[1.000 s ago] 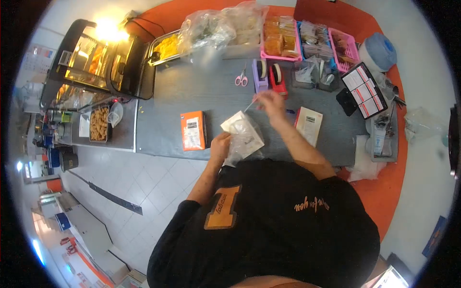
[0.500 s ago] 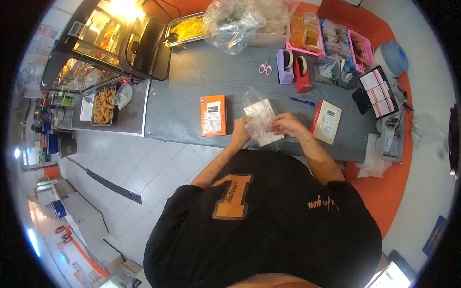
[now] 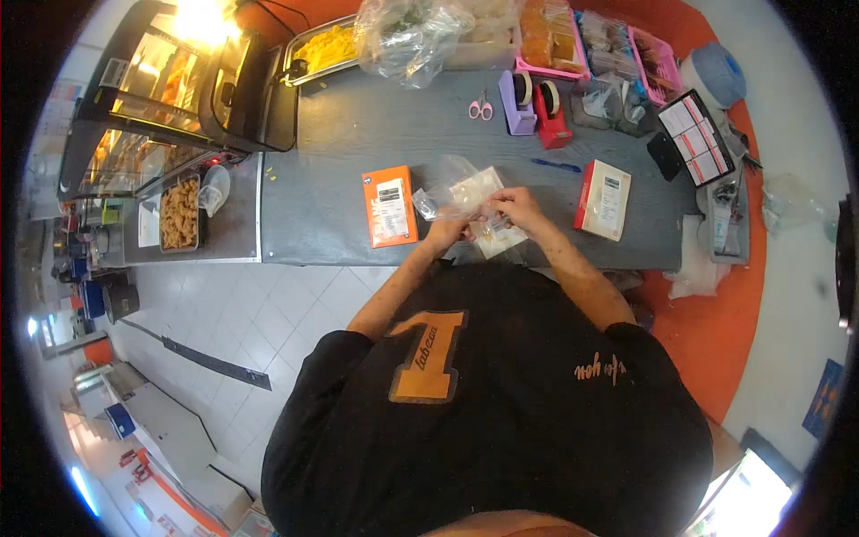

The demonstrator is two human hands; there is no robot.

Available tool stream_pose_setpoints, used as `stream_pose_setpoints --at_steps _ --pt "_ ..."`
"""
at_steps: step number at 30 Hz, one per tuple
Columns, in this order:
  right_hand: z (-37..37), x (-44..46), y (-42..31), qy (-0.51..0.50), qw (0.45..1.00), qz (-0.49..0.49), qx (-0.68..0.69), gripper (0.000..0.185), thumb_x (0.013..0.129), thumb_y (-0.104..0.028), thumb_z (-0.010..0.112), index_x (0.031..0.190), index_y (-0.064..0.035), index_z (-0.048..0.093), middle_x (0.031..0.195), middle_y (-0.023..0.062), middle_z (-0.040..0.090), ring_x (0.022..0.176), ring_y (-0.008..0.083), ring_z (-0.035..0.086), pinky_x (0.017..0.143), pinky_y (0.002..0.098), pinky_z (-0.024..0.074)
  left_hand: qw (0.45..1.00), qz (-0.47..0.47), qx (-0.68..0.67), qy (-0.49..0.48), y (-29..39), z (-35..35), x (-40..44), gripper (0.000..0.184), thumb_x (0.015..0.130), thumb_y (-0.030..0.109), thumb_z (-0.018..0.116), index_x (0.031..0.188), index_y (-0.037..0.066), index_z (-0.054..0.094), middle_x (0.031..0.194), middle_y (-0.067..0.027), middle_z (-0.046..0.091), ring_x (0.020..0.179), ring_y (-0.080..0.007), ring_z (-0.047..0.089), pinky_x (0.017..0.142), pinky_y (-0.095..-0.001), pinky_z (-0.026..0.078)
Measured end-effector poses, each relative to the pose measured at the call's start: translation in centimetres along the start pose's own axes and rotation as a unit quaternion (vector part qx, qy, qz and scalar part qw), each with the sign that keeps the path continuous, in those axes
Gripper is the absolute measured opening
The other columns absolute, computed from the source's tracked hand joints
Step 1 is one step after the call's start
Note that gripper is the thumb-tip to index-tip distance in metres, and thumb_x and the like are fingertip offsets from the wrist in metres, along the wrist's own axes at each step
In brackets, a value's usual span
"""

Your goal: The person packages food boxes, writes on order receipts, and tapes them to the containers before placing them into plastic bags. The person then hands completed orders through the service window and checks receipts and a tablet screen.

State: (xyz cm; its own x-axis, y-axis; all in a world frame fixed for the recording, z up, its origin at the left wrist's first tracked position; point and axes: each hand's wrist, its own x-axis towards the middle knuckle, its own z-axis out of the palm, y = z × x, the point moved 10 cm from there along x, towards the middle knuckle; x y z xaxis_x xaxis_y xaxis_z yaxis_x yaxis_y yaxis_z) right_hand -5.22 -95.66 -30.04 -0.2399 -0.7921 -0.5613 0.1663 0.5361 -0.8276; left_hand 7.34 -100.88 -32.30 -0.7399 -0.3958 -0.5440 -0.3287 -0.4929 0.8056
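Over a white box [image 3: 499, 240] near the counter's front edge lies a clear plastic bag [image 3: 461, 192]. My left hand [image 3: 447, 234] is closed on the bag at the left of the box. Its fingers are partly hidden by the plastic. My right hand [image 3: 519, 210] pinches the bag near the box's middle, close to my left fingertips. An orange box [image 3: 390, 208] with a label lies to the left of my hands. On the right is a red and white box [image 3: 603, 200], also labelled, with a blue pen [image 3: 556, 166] beside it.
Pink scissors [image 3: 480, 109], a purple tape dispenser [image 3: 517, 105] and a red one [image 3: 551, 116] stand behind my hands. Along the back are a tray of yellow food [image 3: 324, 51], bags and pink baskets. A tablet [image 3: 696, 139] stands at the right, a lit food warmer [image 3: 161, 98] at the left.
My right hand has come down from near the tape dispensers to the bag, and both hands have drawn together over the white box. The blue pen now shows fully.
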Motion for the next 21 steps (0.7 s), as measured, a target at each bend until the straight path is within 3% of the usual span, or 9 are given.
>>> stream_pose_setpoints --at_steps 6,12,18,20,21 --pt "0.3 0.1 -0.1 -0.009 0.998 -0.023 -0.051 0.022 0.084 -0.018 0.067 0.095 0.001 0.066 0.072 0.0031 0.06 0.061 0.0096 0.056 0.046 0.0244 0.0457 1.0 0.006 -0.023 0.004 0.2 0.1 -0.3 0.036 0.089 0.034 0.063 0.101 0.0 0.066 0.094 -0.0054 0.069 0.057 -0.0066 0.047 0.056 -0.0247 0.05" --pt "0.2 0.1 0.4 -0.02 1.0 -0.022 -0.004 0.021 0.082 -0.015 0.068 0.094 0.0023 0.066 0.076 0.0058 0.063 0.064 0.011 0.059 0.049 0.0252 0.0494 0.998 0.019 -0.06 0.007 0.1 -0.1 -0.1 0.032 0.089 0.033 0.064 0.095 0.002 0.066 0.088 -0.0075 0.067 0.053 -0.0082 0.044 0.055 -0.0277 0.05" --pt "1.6 -0.1 0.0 -0.066 0.986 -0.099 -0.113 0.017 0.082 -0.012 0.068 0.09 0.0027 0.066 0.075 0.006 0.064 0.065 0.0115 0.06 0.051 0.0252 0.0508 0.999 -0.01 -0.034 0.027 -0.8 -0.8 -0.2 0.031 0.089 0.03 0.063 0.098 0.001 0.067 0.084 -0.0067 0.067 0.054 -0.0079 0.046 0.054 -0.0259 0.05" --pt "1.0 -0.3 0.2 -0.032 0.997 -0.056 0.035 0.016 0.083 -0.013 0.068 0.089 0.0018 0.067 0.071 0.0048 0.063 0.062 0.011 0.06 0.052 0.025 0.0519 1.0 -0.003 -0.014 0.015 0.1 -0.4 -0.5 0.031 0.089 0.031 0.062 0.097 0.001 0.067 0.082 -0.0064 0.065 0.054 -0.0081 0.046 0.055 -0.0265 0.051" --pt "0.9 -0.3 0.2 -0.032 0.997 -0.056 0.033 0.016 0.083 -0.013 0.068 0.089 0.0018 0.067 0.071 0.0048 0.063 0.062 0.011 0.06 0.052 0.025 0.0519 1.0 -0.002 -0.016 0.015 0.1 -0.3 -0.4 0.031 0.089 0.031 0.062 0.097 0.001 0.067 0.082 -0.0064 0.065 0.054 -0.0081 0.046 0.055 -0.0265 0.051"
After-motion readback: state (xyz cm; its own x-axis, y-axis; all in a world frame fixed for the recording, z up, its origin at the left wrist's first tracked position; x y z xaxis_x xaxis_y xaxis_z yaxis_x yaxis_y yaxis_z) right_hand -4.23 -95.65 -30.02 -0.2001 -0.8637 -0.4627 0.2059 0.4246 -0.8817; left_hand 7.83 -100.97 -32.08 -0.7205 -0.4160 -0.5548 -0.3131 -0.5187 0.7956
